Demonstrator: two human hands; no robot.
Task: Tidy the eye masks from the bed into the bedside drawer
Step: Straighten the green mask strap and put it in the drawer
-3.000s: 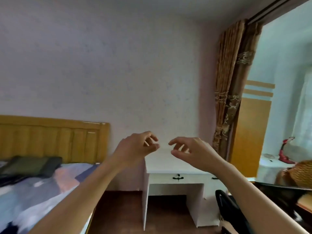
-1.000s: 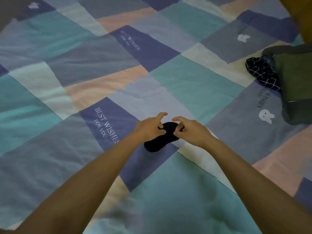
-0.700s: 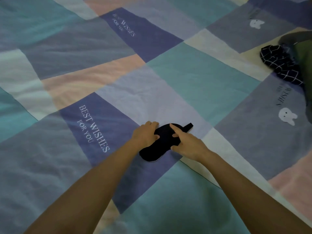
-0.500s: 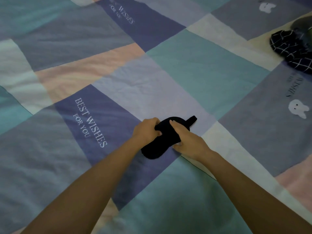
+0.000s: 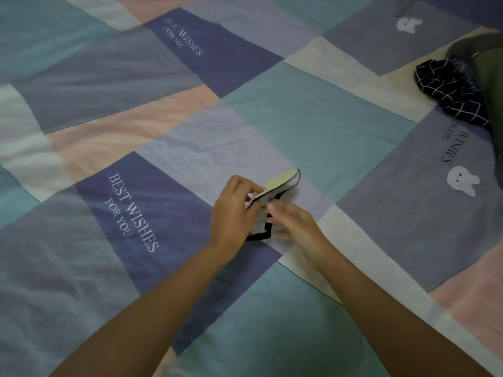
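Bed cover (image 5: 299, 110): patchwork of teal, grey, navy, pink and cream blocks, white lettering and rabbit motifs; creased. Light: dim, cool, even.

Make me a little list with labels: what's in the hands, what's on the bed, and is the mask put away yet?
left hand: pinches the eye mask, pale side up
right hand: blurred, at the mask's black strap
bed: patchwork quilt with rabbit prints
also on bed: black checked cloth, far right
put away: not yet; no drawer in view
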